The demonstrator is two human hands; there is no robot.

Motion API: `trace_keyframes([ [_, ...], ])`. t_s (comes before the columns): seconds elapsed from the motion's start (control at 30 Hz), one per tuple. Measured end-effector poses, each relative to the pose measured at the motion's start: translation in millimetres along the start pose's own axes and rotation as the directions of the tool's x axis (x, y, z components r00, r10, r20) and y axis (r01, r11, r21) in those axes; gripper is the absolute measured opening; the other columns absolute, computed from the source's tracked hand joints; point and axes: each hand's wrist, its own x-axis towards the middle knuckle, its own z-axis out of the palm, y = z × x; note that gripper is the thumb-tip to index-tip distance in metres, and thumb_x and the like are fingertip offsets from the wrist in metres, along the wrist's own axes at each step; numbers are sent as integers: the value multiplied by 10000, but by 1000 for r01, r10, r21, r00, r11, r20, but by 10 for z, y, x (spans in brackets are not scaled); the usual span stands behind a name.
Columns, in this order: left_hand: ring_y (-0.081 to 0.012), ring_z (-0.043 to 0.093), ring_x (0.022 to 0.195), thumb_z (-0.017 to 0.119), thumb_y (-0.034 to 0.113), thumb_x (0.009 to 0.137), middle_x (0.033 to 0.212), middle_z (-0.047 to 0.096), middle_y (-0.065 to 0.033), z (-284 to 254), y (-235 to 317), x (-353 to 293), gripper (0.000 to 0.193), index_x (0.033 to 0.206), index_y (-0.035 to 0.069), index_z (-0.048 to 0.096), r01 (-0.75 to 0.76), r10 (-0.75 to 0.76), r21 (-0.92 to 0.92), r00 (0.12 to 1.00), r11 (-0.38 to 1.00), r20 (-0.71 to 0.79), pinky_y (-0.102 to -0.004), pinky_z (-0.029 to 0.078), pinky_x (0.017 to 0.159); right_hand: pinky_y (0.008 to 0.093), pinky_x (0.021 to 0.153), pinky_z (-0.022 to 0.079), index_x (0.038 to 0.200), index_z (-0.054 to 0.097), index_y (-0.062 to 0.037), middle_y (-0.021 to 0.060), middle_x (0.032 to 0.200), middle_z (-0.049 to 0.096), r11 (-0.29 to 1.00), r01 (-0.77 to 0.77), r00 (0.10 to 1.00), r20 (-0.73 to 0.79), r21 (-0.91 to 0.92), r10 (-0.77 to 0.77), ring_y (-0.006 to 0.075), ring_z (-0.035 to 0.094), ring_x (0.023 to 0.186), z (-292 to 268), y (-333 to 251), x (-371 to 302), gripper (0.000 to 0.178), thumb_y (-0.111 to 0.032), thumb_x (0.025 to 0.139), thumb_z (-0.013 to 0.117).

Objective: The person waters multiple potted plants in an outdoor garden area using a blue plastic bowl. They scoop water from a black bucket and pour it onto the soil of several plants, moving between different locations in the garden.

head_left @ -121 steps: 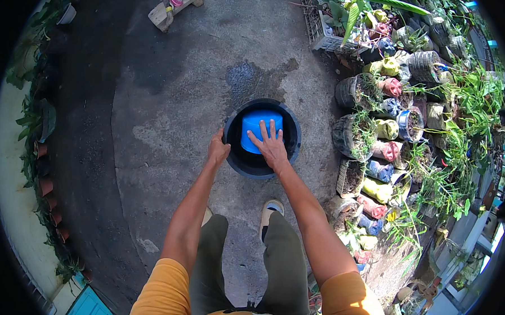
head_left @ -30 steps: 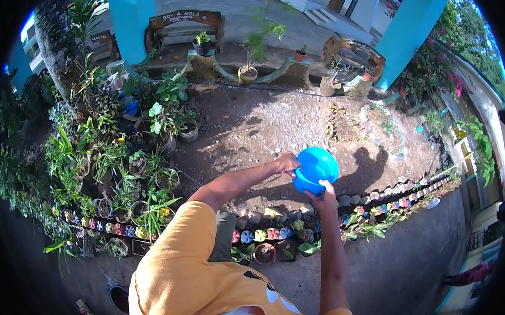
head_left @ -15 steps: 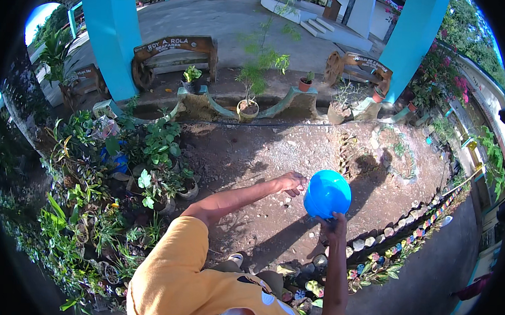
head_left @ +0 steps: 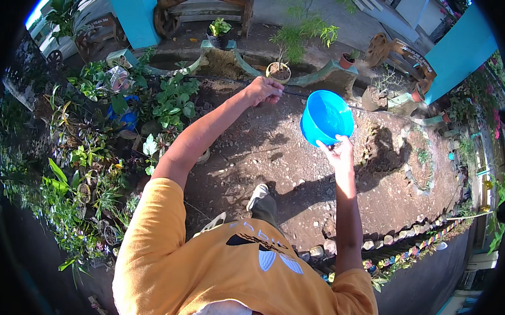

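Observation:
My right hand [head_left: 337,151] grips the near rim of a round blue plastic bucket [head_left: 310,128], thumb and fingers on its edge. The bucket is tilted, so its mouth is partly visible; bright light inside makes it hard to tell what it holds. To the left of the bucket, apart from it, my left hand [head_left: 264,91] reaches forward with its fingers curled together. Whatever those fingers hold, if anything, cannot be made out. Just beyond the left hand stands a potted feathery-leaved plant [head_left: 278,73].
Dense potted plants [head_left: 94,167] fill the left side. A scalloped low wall [head_left: 329,79] carrying pots runs across the far side, with wooden benches [head_left: 205,12] and blue pillars [head_left: 132,14] behind. Painted stones [head_left: 409,253] edge the pebbly soil [head_left: 247,151] on the right.
My left hand has moved forward and left, away from the bucket. My right hand has lifted the bucket farther forward. I have stepped ahead, and the view has shifted toward the near ground.

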Motion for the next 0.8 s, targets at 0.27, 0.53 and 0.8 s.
trace_keyframes([
  [0.27,-86,589,595,627,152,883,739,623,-25,-1091,18,1137,129,918,28,624,14,-44,-116,965,993,-260,-211,528,542,576,919,473,1285,299,0,220,1340,343,976,-213,977,15,-48,214,406,379,1218,519,-77,1782,608,-86,747,568],
  [0.53,-83,594,590,622,180,884,727,621,-14,-1845,72,2024,142,929,45,628,53,-92,-107,907,993,-410,-226,517,508,415,860,525,1032,489,11,232,1157,518,831,156,949,316,-533,24,277,539,1042,798,276,3810,542,-93,633,841],
  [0.8,-106,572,568,590,98,884,739,599,-35,-3140,411,3266,118,973,21,591,24,-80,-185,950,982,-303,-236,516,522,553,891,499,1228,400,-48,214,1320,360,955,-286,931,213,-74,295,359,406,1199,1910,279,4968,567,-69,721,653],
])
